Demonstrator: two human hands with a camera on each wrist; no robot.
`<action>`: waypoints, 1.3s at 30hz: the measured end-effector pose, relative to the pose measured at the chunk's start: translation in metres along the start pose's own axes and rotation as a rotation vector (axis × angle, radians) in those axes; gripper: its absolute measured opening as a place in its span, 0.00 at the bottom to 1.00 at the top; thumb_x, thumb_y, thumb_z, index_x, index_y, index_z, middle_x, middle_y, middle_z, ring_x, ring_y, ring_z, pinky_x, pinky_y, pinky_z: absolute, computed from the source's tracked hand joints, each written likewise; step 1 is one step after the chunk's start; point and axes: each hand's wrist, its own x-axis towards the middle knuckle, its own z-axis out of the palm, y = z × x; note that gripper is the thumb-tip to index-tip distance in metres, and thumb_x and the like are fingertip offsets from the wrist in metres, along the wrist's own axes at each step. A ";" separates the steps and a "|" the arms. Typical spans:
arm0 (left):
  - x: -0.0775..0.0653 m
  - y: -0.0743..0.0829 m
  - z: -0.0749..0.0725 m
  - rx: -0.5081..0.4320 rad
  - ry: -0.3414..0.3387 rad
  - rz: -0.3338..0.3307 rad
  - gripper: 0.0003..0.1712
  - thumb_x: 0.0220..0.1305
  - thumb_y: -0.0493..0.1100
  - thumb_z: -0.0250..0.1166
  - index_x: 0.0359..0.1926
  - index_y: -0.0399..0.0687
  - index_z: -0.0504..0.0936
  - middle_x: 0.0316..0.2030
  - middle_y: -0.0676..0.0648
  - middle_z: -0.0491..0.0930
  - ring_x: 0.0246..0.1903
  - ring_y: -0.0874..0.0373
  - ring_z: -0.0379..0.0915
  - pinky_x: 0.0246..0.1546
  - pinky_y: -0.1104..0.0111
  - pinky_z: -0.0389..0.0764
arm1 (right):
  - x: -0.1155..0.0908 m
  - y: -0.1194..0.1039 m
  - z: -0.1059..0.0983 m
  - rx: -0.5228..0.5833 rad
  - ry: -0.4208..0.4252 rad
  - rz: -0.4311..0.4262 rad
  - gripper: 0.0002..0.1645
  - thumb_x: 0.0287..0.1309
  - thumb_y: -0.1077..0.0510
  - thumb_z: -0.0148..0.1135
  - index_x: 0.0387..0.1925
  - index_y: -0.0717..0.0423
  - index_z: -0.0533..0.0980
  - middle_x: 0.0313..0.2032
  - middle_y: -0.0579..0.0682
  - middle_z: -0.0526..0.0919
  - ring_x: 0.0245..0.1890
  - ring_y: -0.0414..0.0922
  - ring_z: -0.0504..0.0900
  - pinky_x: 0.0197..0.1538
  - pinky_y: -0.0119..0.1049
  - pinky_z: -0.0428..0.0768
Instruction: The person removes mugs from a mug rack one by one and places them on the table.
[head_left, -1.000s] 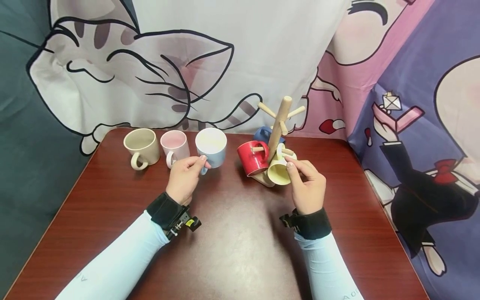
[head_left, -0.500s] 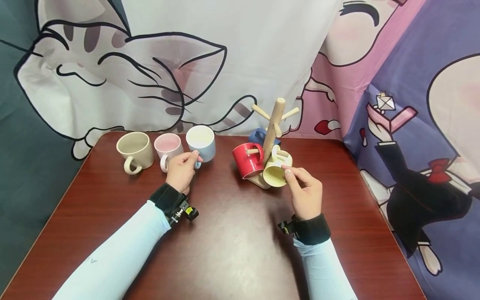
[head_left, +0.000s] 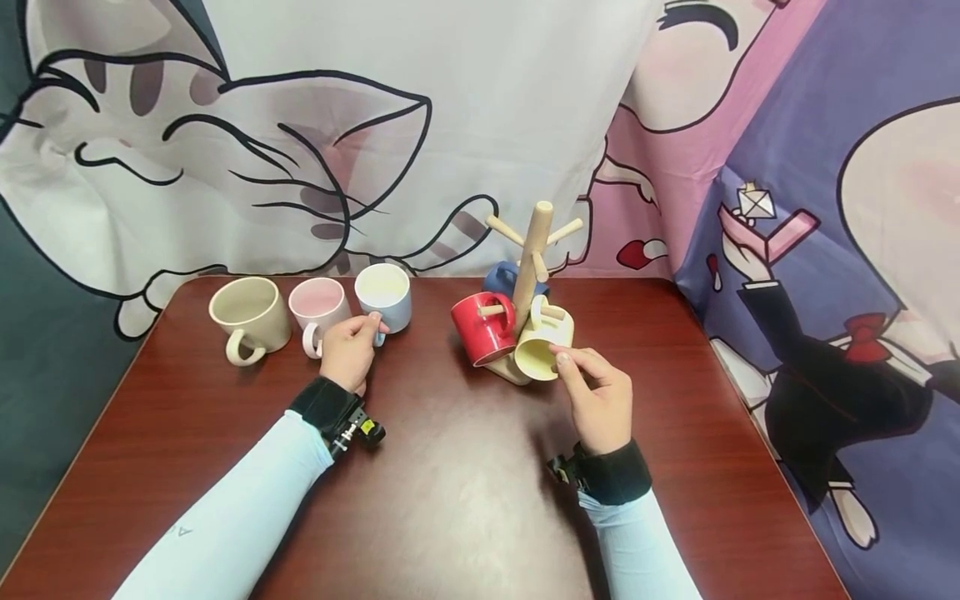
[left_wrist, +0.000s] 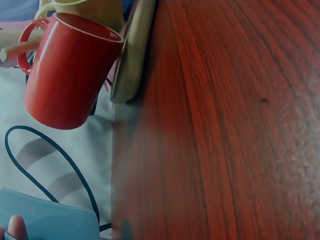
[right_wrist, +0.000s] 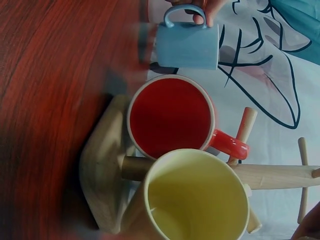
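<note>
My left hand (head_left: 348, 352) pinches the handle of a light blue mug (head_left: 393, 310), which is upright at the right end of a row with a pink mug (head_left: 321, 308) and a beige mug (head_left: 255, 315). A wooden mug tree (head_left: 534, 250) carries a red mug (head_left: 480, 327), a pale yellow mug (head_left: 553, 335) and a dark blue mug (head_left: 501, 275) behind. My right hand (head_left: 600, 404) is in front of the yellow mug, thumb and forefinger together, overlapping its rim in the head view. In the right wrist view those fingers (right_wrist: 309, 225) show apart from the yellow mug (right_wrist: 197, 200).
The dark red wooden table (head_left: 450, 483) has its back edge right behind the mugs. A printed cloth (head_left: 525, 100) hangs beyond that edge. Upper pegs (head_left: 504, 229) of the mug tree stick out bare.
My right hand has drawn down and back from the yellow mug's handle and peg. My left hand has shifted the light blue mug slightly away and toward the pink mug. The head view has turned right.
</note>
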 end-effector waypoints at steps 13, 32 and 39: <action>0.005 -0.005 -0.005 -0.019 -0.012 -0.036 0.23 0.84 0.46 0.63 0.43 0.26 0.87 0.30 0.45 0.75 0.35 0.57 0.64 0.37 0.68 0.64 | -0.003 0.005 0.001 0.017 -0.005 0.001 0.09 0.73 0.70 0.68 0.48 0.67 0.90 0.33 0.64 0.86 0.34 0.44 0.83 0.37 0.28 0.77; 0.013 -0.015 -0.007 -0.021 -0.081 -0.146 0.22 0.85 0.47 0.61 0.45 0.28 0.87 0.15 0.58 0.63 0.15 0.65 0.59 0.19 0.73 0.61 | 0.002 0.009 0.002 0.058 0.013 0.018 0.08 0.73 0.71 0.67 0.46 0.71 0.89 0.33 0.65 0.85 0.34 0.42 0.84 0.40 0.28 0.81; 0.015 -0.019 -0.010 0.033 -0.118 -0.163 0.24 0.86 0.51 0.60 0.47 0.32 0.88 0.16 0.56 0.64 0.16 0.63 0.60 0.20 0.70 0.62 | 0.002 0.010 0.001 0.024 -0.004 0.023 0.08 0.72 0.71 0.68 0.46 0.69 0.90 0.33 0.68 0.85 0.34 0.43 0.85 0.39 0.28 0.81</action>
